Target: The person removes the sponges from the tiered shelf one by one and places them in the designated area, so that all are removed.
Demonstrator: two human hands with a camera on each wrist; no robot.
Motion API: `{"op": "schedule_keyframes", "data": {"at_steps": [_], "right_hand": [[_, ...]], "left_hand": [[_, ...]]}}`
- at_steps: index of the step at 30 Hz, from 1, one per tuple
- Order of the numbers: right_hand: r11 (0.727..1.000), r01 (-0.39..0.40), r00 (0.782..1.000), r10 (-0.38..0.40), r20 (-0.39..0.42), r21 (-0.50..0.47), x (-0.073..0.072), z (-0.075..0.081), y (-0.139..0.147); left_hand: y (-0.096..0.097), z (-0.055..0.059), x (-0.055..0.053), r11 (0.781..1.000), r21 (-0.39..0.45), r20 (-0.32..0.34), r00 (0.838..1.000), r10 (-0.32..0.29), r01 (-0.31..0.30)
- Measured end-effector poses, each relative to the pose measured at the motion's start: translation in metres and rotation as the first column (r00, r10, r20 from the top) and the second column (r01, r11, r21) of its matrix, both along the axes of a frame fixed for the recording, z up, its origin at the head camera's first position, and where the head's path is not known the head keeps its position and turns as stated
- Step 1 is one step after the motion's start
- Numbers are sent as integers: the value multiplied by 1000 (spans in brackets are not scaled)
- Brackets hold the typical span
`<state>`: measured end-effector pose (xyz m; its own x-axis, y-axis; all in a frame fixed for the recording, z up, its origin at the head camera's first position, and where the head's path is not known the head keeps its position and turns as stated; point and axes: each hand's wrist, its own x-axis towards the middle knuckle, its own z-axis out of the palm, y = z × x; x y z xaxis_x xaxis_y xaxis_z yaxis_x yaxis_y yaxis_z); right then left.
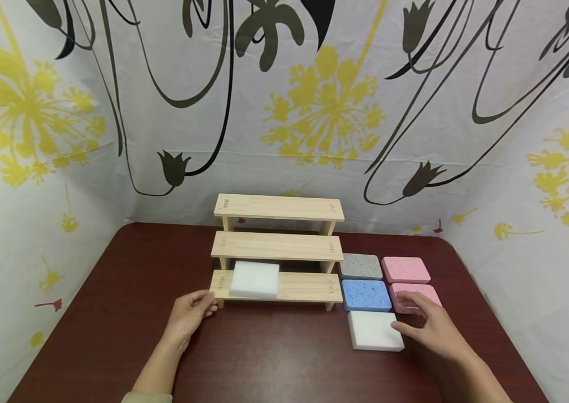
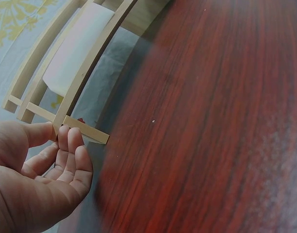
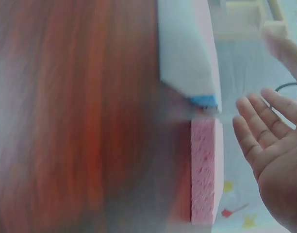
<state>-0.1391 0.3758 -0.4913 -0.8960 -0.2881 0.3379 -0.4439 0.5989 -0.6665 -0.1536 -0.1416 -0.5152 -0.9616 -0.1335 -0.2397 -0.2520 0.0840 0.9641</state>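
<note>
My left hand (image 1: 189, 316) pinches the left end of the lowest step of a three-tier wooden shelf (image 1: 309, 286), thumb and fingertips at its corner in the left wrist view. A white sponge (image 1: 255, 279) lies on that step, left of its middle. My right hand (image 1: 433, 324) hovers with fingers spread over the front pink sponge (image 1: 433, 292), partly hiding it. Its thumb is by the right edge of a second white sponge (image 1: 374, 331) on the table. In the right wrist view, the palm and fingers (image 3: 257, 128) hold nothing.
Behind the second white sponge lie a blue sponge (image 1: 367, 295), a grey sponge (image 1: 360, 266) and another pink sponge (image 1: 406, 270), right of the shelf. The dark red wood-grain table (image 1: 264, 358) is bordered by a patterned white cloth (image 1: 294, 117).
</note>
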Motion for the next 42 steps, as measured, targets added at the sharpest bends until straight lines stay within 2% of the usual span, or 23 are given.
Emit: {"op": "schedule_keyframes", "data": {"at_steps": [10, 16, 23, 35, 42], "right_hand": [[996, 55, 998, -55, -10, -74, -11, 14, -36], [989, 5, 999, -11, -39, -150, -18, 18, -57], [989, -23, 1000, 20, -23, -145, -24, 20, -81], [982, -46, 999, 47, -2, -182, -29, 14, -111], [981, -73, 997, 69, -29, -178, -29, 17, -133]], "left_hand": [[0, -1, -1, 1000, 0, 2, 1000, 4, -4], [0, -1, -1, 1000, -1, -1, 1000, 5, -5], [0, -1, 0, 1000, 1, -4, 1000, 1, -1], [1, 0, 0, 1000, 5, -1, 1000, 5, -5], [1, -1, 0, 1000, 10, -2, 1000, 10, -10]]}}
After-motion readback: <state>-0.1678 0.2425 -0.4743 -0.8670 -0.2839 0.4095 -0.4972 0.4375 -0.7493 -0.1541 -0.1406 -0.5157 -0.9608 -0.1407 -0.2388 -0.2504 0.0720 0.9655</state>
